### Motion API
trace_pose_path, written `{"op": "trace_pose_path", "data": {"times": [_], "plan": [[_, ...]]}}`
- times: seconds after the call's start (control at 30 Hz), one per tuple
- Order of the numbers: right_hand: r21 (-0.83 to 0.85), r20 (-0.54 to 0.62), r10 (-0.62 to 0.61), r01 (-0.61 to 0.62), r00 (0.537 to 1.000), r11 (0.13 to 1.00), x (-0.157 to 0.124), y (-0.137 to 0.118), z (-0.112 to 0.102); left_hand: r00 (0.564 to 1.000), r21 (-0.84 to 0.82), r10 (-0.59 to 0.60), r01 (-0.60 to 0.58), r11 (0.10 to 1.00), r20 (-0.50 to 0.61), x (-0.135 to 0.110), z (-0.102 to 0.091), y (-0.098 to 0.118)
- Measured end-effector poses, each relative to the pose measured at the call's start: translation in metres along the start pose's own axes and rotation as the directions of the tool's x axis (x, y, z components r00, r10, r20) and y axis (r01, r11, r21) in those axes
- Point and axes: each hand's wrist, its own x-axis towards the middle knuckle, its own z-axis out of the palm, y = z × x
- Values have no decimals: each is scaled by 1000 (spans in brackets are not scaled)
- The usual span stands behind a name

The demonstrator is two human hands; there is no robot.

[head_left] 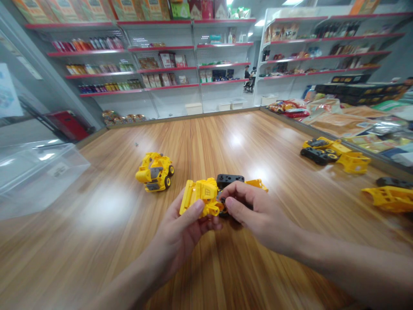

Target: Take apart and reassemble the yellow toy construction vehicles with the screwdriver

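My left hand (190,224) grips a yellow toy truck body (200,193) with a small moulded window, its thumb pressed on the near side. My right hand (248,206) meets the body's right end, thumb and fingertips pinched around a small dark part I cannot make out clearly. Just behind the right hand lie a black track piece (230,178) and a yellow part (257,184), both partly covered by the fingers. To the left, a yellow toy truck (155,172) with black wheels stands on the wooden table (193,137).
A yellow-and-black toy vehicle (322,150) and a yellow toy part (390,198) lie at the right. At the left is a clear plastic box (41,181). A tiny grey piece (136,144) sits farther back. Packaged goods (338,122) and stocked shelves (167,88) stand beyond the table edge.
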Motion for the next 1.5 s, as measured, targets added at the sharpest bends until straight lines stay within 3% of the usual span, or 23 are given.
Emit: {"op": "trace_pose_path", "data": {"times": [0.1,0.23,0.33,0.5,0.63,0.77,1.2,1.37,1.5], "plan": [[122,27,125,-127,992,984,2,-2,0,994,125,89,-81,989,-63,-2,-4,-4],[381,139,300,-331,944,864,3,-3,-2,971,358,215,-165,919,-103,-4,-9,-7],[460,150,315,-348,937,817,3,-4,-2,960,450,262,-191,872,-100,-4,-9,-7],[436,4,352,-318,936,842,4,-6,3,953,511,290,-209,834,-82,-3,-4,-4],[580,85,341,-325,936,747,3,-5,8,889,599,458,-372,709,9,-4,-7,-10],[643,107,335,-322,936,694,2,-4,9,865,648,485,-445,618,131,-3,-13,-15],[662,137,316,-324,939,676,4,-3,6,919,623,393,-317,715,17,-6,-10,-8],[583,109,284,-292,953,758,4,-1,4,951,558,308,-259,789,6,-4,-6,-3],[375,55,278,-278,959,885,5,-3,1,967,458,249,-194,867,-60,-3,-5,-1]]}}
